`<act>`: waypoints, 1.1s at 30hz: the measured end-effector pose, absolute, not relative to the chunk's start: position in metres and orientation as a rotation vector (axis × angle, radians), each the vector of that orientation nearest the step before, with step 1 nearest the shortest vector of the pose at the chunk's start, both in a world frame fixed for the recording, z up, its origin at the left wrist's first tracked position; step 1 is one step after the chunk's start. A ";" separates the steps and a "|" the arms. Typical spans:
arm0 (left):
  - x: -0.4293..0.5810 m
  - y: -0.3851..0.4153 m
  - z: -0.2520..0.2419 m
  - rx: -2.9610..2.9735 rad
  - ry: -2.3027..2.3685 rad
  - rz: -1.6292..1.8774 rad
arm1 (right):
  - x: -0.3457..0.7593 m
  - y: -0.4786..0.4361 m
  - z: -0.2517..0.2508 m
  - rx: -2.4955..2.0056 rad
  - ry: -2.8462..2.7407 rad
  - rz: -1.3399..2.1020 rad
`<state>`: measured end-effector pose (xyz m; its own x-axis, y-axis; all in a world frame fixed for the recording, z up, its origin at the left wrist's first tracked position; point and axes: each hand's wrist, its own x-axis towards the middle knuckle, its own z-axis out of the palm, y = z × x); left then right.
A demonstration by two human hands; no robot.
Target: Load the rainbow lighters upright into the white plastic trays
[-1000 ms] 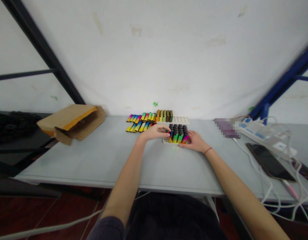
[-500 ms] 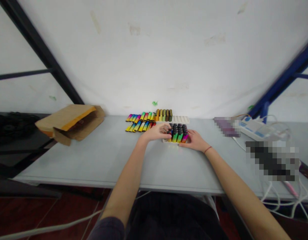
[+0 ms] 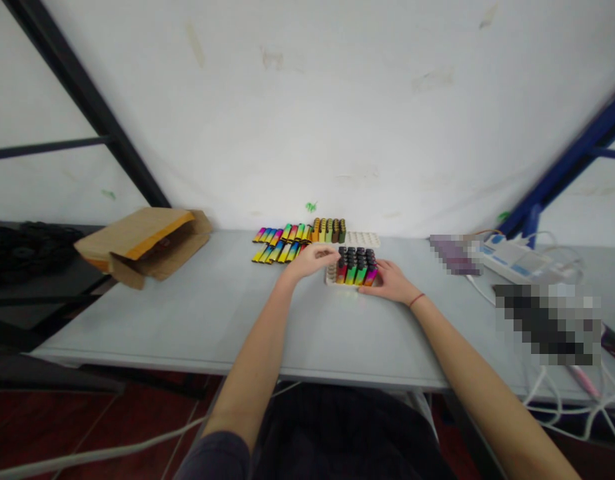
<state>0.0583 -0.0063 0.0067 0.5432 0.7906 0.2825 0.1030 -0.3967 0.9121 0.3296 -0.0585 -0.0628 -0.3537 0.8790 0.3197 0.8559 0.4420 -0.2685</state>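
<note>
A white tray with holes [image 3: 354,287] stands in front of me, filled with upright black-topped, rainbow-coloured lighters [image 3: 360,270]; its leftmost row of holes is bare. My right hand [image 3: 391,285] grips the tray's right side, thumb at the front edge. At the tray's upper left, my left hand [image 3: 311,260] hovers with fingers stretched towards the lighter tops; nothing shows in it, and its fingertips are partly hard to make out. Loose lighters [image 3: 281,244] lie in two rows behind and left of this hand, some hidden by it.
Against the wall stands a block of gold-topped lighters [image 3: 329,230], beside a second white holed tray [image 3: 363,239]. A torn brown paper bag [image 3: 142,243] lies at left. On the right are a power strip [image 3: 512,257], white cables [image 3: 552,400] and blurred-out items.
My left hand has let go of a lighter at the tray's left and drawn up and slightly back, uncovering the bare holes. My right hand stays on the tray.
</note>
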 end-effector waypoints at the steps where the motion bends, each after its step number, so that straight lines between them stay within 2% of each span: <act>1: 0.055 -0.003 0.006 1.844 0.822 1.012 | 0.330 -0.059 -0.063 -1.468 -2.285 0.076; 5: 0.042 0.009 -0.004 1.964 1.393 1.218 | 0.329 -0.059 -0.062 -1.478 -2.288 0.078; 8: 0.036 0.012 -0.012 2.157 1.758 1.004 | 0.329 -0.060 -0.061 -1.486 -2.290 0.078; 11: 0.039 0.008 -0.016 2.299 1.930 0.763 | 0.329 -0.060 -0.060 -1.487 -2.294 0.081; 15: 0.048 0.003 -0.018 2.395 1.963 0.618 | 0.328 -0.060 -0.061 -1.482 -2.281 0.070; 24: 0.058 -0.001 -0.017 2.404 1.837 0.554 | 0.329 -0.060 -0.062 -1.483 -2.286 0.056; 33: 0.068 -0.002 -0.021 2.251 1.705 0.763 | 0.328 -0.061 -0.059 -1.490 -2.294 0.075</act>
<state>0.0677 -0.0021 -0.0214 0.1935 0.9428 0.2716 0.8307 -0.3047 0.4659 0.3284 -0.0613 -0.0594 -0.3502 0.8868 0.3016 0.8652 0.4296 -0.2585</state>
